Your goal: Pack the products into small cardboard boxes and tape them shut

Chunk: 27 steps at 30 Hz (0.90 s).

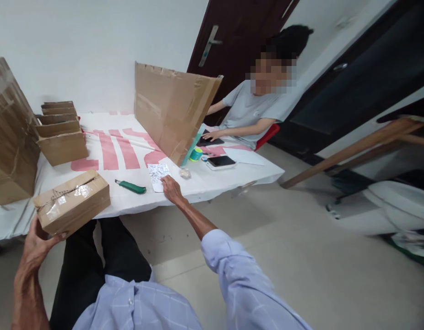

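Observation:
My left hand (40, 245) grips the near left corner of a taped cardboard box (78, 201), thumb along its lower side. The box is tilted at the front edge of the table. On the tabletop lies a small white sheet with dark printed squares (157, 172). My right hand (172, 189) is at its right edge, fingers curled and pinched on it; the fingertips are partly hidden. Between the box and the sheet rests a green utility knife (131, 186) with its blade end pointing left. A small pale lump (185, 173) sits just right of the sheet.
Open cardboard boxes (62, 144) and a large carton (13, 137) stand at the left. An upright cardboard panel (174, 110) divides the table (232, 178). Beyond it a person (253, 110) sits, near a green tape roll (196, 154) and a dark-screened device (221, 162).

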Each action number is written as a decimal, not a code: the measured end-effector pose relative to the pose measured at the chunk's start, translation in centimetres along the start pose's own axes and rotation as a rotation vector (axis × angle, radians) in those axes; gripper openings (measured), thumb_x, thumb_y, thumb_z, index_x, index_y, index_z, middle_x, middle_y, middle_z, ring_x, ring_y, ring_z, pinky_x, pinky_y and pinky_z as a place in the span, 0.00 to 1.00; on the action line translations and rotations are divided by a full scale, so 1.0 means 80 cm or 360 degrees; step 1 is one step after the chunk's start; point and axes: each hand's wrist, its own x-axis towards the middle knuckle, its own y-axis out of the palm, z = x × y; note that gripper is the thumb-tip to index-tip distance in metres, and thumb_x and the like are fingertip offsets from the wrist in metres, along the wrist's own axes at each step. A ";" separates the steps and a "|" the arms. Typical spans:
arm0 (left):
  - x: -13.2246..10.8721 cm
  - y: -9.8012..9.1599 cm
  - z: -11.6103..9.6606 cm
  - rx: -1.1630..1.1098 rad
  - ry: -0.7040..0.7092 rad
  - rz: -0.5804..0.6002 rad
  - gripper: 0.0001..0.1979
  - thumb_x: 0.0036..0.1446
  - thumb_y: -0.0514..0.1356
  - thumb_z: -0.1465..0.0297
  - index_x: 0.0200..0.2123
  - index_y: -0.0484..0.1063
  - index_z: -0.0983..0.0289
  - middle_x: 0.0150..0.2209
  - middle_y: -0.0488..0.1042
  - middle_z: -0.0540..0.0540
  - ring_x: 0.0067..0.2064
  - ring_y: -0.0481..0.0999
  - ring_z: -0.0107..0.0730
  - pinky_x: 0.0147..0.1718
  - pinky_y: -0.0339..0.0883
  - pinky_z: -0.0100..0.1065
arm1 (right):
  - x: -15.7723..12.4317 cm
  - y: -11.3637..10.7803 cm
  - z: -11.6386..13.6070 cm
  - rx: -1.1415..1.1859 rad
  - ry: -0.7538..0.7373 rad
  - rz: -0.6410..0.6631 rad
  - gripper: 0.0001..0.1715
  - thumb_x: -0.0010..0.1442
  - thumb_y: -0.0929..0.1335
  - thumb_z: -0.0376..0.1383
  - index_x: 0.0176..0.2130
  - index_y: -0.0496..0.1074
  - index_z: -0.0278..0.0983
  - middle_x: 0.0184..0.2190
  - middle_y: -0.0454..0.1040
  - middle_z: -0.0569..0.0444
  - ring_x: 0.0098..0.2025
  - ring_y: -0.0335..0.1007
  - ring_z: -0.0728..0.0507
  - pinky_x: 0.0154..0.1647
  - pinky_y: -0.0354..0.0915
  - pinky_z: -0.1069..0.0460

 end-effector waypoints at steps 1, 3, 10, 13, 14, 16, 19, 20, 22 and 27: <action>0.002 -0.001 0.002 -0.0028 -0.0022 0.0010 0.54 0.22 0.82 0.64 0.59 0.72 0.61 0.52 0.81 0.59 0.61 0.77 0.58 0.55 0.79 0.44 | -0.002 -0.001 0.002 0.0021 -0.0011 -0.0028 0.17 0.68 0.59 0.28 0.44 0.75 0.37 0.45 0.78 0.45 0.51 0.71 0.41 0.56 0.65 0.50; 0.008 -0.005 0.008 -0.0090 -0.0054 0.0061 0.54 0.23 0.81 0.64 0.60 0.72 0.60 0.56 0.80 0.60 0.64 0.75 0.60 0.58 0.77 0.46 | -0.006 -0.003 0.011 0.0071 -0.0053 -0.0082 0.17 0.67 0.58 0.28 0.43 0.75 0.37 0.45 0.78 0.44 0.51 0.72 0.40 0.57 0.66 0.48; 0.017 -0.014 0.031 -0.0153 0.0177 0.0234 0.64 0.33 0.82 0.59 0.73 0.57 0.59 0.72 0.64 0.68 0.73 0.64 0.63 0.67 0.68 0.53 | -0.023 0.002 0.097 0.0514 -0.0395 -0.0168 0.13 0.68 0.61 0.36 0.42 0.75 0.39 0.40 0.77 0.47 0.42 0.73 0.41 0.42 0.72 0.47; 0.021 -0.013 0.042 -0.0169 0.0333 0.0196 0.64 0.35 0.82 0.59 0.73 0.54 0.56 0.74 0.60 0.68 0.76 0.59 0.61 0.69 0.65 0.54 | -0.031 0.002 0.153 0.0795 -0.0533 -0.0067 0.12 0.69 0.65 0.41 0.43 0.77 0.40 0.41 0.77 0.49 0.41 0.74 0.42 0.41 0.73 0.48; 0.022 -0.012 0.045 -0.0180 0.0357 0.0188 0.63 0.36 0.82 0.59 0.73 0.55 0.55 0.74 0.60 0.68 0.76 0.59 0.61 0.69 0.65 0.55 | -0.034 0.001 0.171 0.0859 -0.0557 -0.0014 0.13 0.69 0.65 0.42 0.44 0.77 0.40 0.42 0.78 0.49 0.43 0.75 0.42 0.42 0.74 0.48; 0.024 -0.011 0.051 -0.0227 0.0383 0.0177 0.61 0.36 0.82 0.59 0.71 0.56 0.55 0.74 0.60 0.68 0.76 0.59 0.62 0.68 0.64 0.58 | -0.039 0.000 0.205 0.0960 -0.0591 0.0084 0.14 0.70 0.66 0.45 0.46 0.77 0.40 0.45 0.78 0.48 0.46 0.76 0.41 0.45 0.74 0.48; 0.024 -0.010 0.059 -0.0281 0.0403 0.0198 0.59 0.36 0.83 0.59 0.69 0.57 0.54 0.74 0.60 0.69 0.76 0.58 0.62 0.68 0.64 0.59 | -0.045 -0.001 0.241 0.1040 -0.0637 0.0171 0.16 0.71 0.66 0.46 0.48 0.77 0.40 0.46 0.77 0.48 0.48 0.76 0.41 0.46 0.75 0.47; 0.023 -0.010 0.061 -0.0288 0.0416 0.0211 0.58 0.37 0.82 0.58 0.69 0.57 0.54 0.74 0.59 0.69 0.76 0.58 0.62 0.67 0.65 0.59 | -0.047 0.000 0.249 0.1050 -0.0654 0.0182 0.16 0.71 0.66 0.47 0.48 0.77 0.41 0.46 0.77 0.48 0.47 0.76 0.41 0.45 0.75 0.47; 0.021 -0.011 0.063 -0.0295 0.0454 0.0234 0.57 0.39 0.82 0.58 0.69 0.57 0.54 0.74 0.59 0.69 0.76 0.58 0.61 0.66 0.66 0.58 | -0.052 0.000 0.259 0.1052 -0.0684 0.0186 0.15 0.70 0.67 0.47 0.48 0.76 0.41 0.45 0.76 0.49 0.45 0.75 0.42 0.43 0.75 0.47; 0.015 -0.017 0.064 -0.0277 0.0509 0.0294 0.56 0.42 0.81 0.59 0.70 0.55 0.52 0.74 0.58 0.68 0.77 0.57 0.58 0.68 0.64 0.56 | -0.068 -0.003 0.261 0.1050 -0.0702 0.0167 0.11 0.69 0.68 0.45 0.45 0.75 0.42 0.42 0.75 0.50 0.41 0.74 0.43 0.40 0.75 0.48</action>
